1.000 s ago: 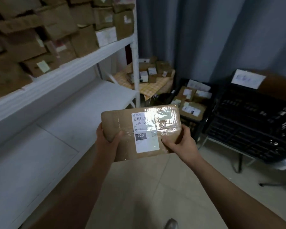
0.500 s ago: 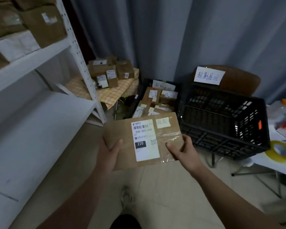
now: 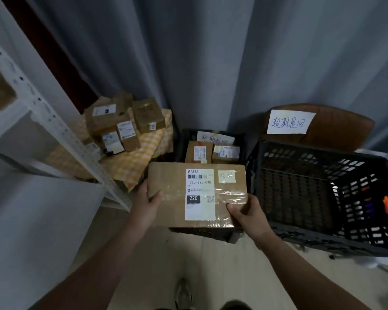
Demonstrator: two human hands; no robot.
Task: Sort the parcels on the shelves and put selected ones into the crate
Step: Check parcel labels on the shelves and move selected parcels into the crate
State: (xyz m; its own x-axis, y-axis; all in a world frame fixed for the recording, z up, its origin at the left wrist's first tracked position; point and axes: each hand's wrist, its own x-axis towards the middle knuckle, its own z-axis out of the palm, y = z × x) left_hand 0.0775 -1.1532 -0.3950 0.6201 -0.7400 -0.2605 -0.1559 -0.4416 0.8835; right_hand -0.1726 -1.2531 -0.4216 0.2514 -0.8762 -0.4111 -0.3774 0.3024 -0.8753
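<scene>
Head view. You hold one flat brown parcel [image 3: 173, 195] level between both hands, above the near part of a dark crate [image 3: 202, 231] on the floor. Your left hand [image 3: 147, 203] grips the parcel's left edge, thumb lying on the top face and fingers curled out of sight beneath. Your right hand [image 3: 248, 214] grips the near right corner in the same way. The top face carries a white shipping label [image 3: 199, 194] with a barcode and the number 220, and beside it a small yellow note [image 3: 226, 176]. Two smaller parcels [image 3: 198, 152] lie in the far part of that crate. Just to its right stands a larger black crate [image 3: 323, 233], with a handwritten paper sign [image 3: 289, 121] behind it. To the left are a white shelf post [image 3: 65, 135] and boxes [image 3: 123, 121] stacked on a checked cloth [image 3: 139, 159].
</scene>
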